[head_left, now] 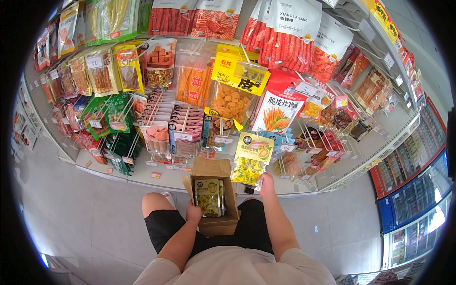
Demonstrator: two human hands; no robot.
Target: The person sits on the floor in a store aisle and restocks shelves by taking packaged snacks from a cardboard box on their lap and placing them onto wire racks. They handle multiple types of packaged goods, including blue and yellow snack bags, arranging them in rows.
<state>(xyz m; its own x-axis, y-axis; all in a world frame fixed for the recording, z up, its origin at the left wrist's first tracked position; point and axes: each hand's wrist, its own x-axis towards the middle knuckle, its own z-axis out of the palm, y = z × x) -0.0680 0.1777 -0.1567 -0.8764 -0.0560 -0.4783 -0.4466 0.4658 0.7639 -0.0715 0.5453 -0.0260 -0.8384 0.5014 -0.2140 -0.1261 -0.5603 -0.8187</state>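
Note:
My right hand (pixel 267 185) grips the lower right corner of a candy bag (pixel 251 164). The bag is pale yellow on top, with yellow wrapped sweets showing in its lower part, and is held up in front of the hanging rows. Between my knees stands an open cardboard box (pixel 229 205). My left hand (pixel 193 213) is closed on the box's left side, near a raised flap; some of its fingers are hidden. Inside the box, several similar candy bags (pixel 205 198) stand on edge, one behind another.
A shelf rack with hooks of snack bags curves around in front of me, including a yellow snack bag (pixel 236 90) and a red-and-white one (pixel 278 102). Price tags hang on the hook ends. The rack's base ledge (pixel 137 176) runs behind the box. Glass-fronted coolers (pixel 408 190) stand at right.

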